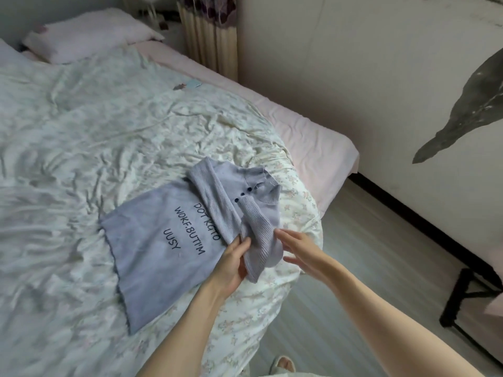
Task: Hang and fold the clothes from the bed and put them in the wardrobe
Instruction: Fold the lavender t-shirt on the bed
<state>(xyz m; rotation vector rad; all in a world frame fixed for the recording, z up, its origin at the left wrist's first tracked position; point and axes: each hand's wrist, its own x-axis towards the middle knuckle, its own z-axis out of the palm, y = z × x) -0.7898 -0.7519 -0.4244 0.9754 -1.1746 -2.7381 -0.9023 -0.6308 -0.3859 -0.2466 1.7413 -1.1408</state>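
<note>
A light purple knit top point(152, 257) with dark lettering and dark buttons lies flat on the floral quilt point(114, 137) near the bed's right edge. One sleeve lies folded across its chest. The other sleeve point(257, 240) is doubled over at the near right side. My left hand point(234, 263) pinches that sleeve's lower edge between thumb and fingers. My right hand point(296, 247) hovers just right of the sleeve with straight fingers, its fingertips at the fabric's edge. No wardrobe is recognisable as such.
A pink pillow point(89, 36) lies at the head of the bed, a pink sheet point(313, 140) along its right side. A white wall with a dark mark point(484, 99) stands right. A black metal frame point(460, 303) stands on the grey floor point(362, 268).
</note>
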